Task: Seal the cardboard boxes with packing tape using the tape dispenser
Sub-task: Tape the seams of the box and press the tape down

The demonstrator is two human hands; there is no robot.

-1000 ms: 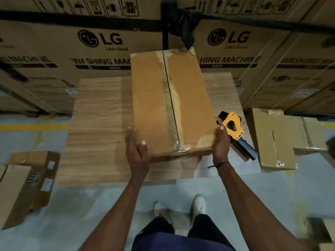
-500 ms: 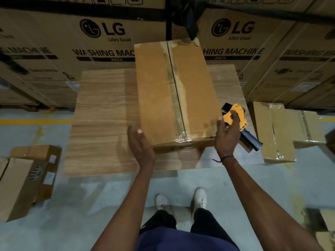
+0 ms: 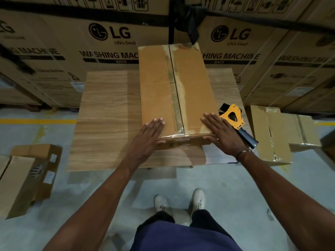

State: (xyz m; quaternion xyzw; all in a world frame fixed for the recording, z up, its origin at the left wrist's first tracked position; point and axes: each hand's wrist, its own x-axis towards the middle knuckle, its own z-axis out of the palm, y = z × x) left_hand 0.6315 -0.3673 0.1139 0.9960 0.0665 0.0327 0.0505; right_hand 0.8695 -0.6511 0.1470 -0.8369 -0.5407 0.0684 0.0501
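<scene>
Both hands now flat on box [image 3: 172, 91], right hand [image 3: 222, 134] hiding dispenser [image 3: 235, 122] partly

A long brown box [image 3: 172, 91] lies flat on the wood-grain surface [image 3: 108, 120], its length running away from the person. Its two top flaps are closed, and a strip of clear tape [image 3: 175, 98] runs along the centre seam and folds over the near edge. A yellow tape dispenser [image 3: 233, 118] with a dark handle lies on the surface just beside the box's near right corner, handle pointing toward the person and to the right.
</scene>
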